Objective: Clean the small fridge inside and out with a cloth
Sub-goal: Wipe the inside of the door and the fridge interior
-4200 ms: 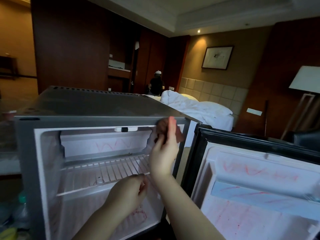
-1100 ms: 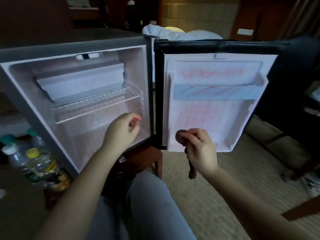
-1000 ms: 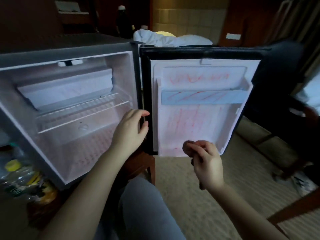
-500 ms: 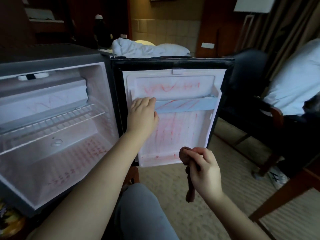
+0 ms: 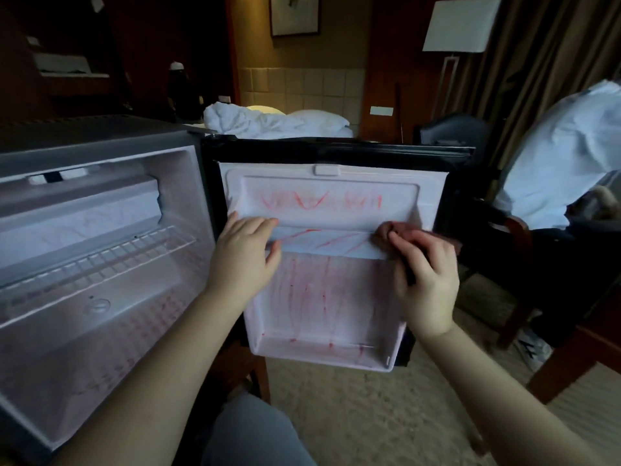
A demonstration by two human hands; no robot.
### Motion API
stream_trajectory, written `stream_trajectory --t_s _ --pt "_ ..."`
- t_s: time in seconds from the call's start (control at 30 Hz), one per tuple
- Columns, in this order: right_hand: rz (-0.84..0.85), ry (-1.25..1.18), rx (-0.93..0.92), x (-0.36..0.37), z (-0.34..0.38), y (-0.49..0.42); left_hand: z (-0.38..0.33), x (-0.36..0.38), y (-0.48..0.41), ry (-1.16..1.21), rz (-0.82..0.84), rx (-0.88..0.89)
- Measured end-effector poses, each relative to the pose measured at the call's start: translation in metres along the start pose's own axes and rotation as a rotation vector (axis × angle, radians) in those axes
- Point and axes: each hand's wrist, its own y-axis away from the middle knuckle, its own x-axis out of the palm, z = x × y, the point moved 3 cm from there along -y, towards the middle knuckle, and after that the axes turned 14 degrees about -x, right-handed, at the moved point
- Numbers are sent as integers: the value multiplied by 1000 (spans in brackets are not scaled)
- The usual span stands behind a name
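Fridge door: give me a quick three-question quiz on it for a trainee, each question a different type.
1. True or false: the right hand holds the cloth at the outer end of the door shelf rail.
2. The left hand grips the rail at: A) its middle B) its hinge-side end C) its outer end.
3. Fill in: the scribbled marks on the door liner are ___ in colour.

Key: 1 true; 2 B; 3 red.
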Motion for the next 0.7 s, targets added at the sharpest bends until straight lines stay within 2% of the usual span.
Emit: stream_trajectory --t_s 0.07,0.2,0.43,0.53,0.7 --pt "4 -21 14 10 4 20 1 -3 -2 0 25 4" --pt "147 -88 80 24 4 43 -7 -3 -8 4 109 6" --pt "-106 -6 134 -8 -2 -4 -1 4 -4 39 75 -2" --pt "-115 -44 209 13 12 0 0 3 -3 83 65 -18" --pt "25 -206 108 49 43 -6 2 4 -3 110 36 -28"
